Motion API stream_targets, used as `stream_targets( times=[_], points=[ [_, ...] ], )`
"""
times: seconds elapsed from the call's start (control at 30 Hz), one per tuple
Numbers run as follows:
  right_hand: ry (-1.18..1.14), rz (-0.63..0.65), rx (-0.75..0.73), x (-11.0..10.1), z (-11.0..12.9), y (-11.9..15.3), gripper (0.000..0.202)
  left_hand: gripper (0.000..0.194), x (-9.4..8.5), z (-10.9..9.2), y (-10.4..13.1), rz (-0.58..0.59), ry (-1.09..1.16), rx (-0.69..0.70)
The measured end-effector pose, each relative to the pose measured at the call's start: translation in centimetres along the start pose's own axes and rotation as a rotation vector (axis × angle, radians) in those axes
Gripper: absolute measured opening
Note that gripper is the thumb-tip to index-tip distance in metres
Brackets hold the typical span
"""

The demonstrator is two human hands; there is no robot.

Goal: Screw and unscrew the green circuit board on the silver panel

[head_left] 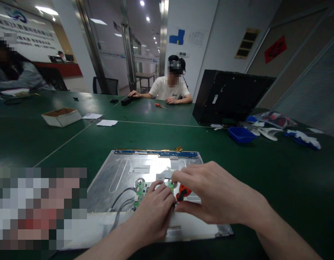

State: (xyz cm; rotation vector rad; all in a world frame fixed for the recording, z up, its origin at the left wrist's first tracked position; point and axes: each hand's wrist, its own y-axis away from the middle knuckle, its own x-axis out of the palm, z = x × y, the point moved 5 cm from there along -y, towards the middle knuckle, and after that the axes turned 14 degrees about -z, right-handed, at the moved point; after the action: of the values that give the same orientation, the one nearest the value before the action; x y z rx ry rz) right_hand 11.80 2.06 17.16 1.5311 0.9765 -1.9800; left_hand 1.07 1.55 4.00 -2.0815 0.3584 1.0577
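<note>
A flat metal-backed display panel (120, 173) lies on the green table in front of me, with a blue circuit strip (156, 154) along its far edge. On its middle sits a green circuit board (141, 191), joined to grey and black cables (123, 200). My left hand (157, 204) presses down on this board, fingers bent and close together; its thumb side is partly hidden. Just right of it, my right hand (210, 191) is closed around the red and black handle of a screwdriver (184, 192). The screwdriver's tip is hidden behind my left hand.
Across the table (145, 133) sits a person (172, 86), with another screwdriver (159, 105) nearby. A black monitor-like casing (232, 95) stands at right, beside a blue tray (241, 134) and gloves (302, 139). A white box (61, 117) and papers (107, 123) lie left.
</note>
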Motion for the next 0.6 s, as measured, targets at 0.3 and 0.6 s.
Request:
stream_targets(
  times=[0.3,0.6],
  points=[
    [0.008,-0.028,-0.020,0.18,-0.11,0.05,0.007,0.019,0.12,0.06,0.05,0.010,-0.007,0.012],
    [0.112,-0.037,-0.005,0.97,-0.20,-0.34,0.013,0.028,0.05,0.11,0.06,-0.001,-0.012,0.008]
  ],
)
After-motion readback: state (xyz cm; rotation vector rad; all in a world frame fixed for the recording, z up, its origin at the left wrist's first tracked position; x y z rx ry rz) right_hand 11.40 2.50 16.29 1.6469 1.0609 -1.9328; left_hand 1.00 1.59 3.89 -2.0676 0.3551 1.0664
